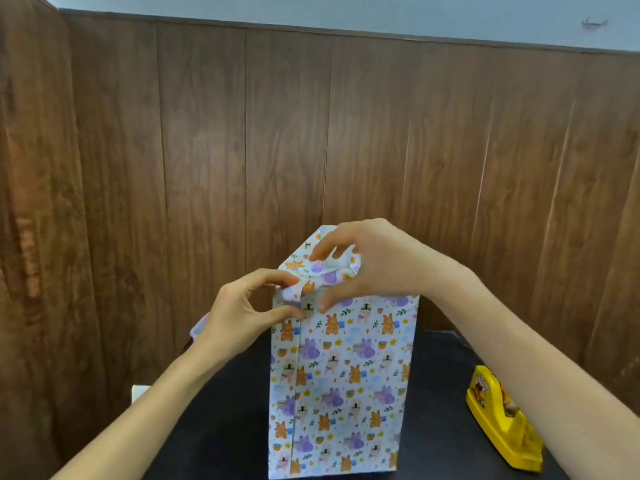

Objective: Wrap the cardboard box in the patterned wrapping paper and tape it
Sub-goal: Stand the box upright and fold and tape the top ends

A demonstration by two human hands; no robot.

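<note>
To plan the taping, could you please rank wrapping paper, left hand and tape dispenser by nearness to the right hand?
1. wrapping paper: held by the right hand, top fold.
2. left hand: just left.
3. tape dispenser: table's right side.

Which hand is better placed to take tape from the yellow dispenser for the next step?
The right hand. The yellow tape dispenser stands on the right, close to that arm. The left hand pinches the wrapping paper at the top fold by the seam, so it can probably hold it.
</note>
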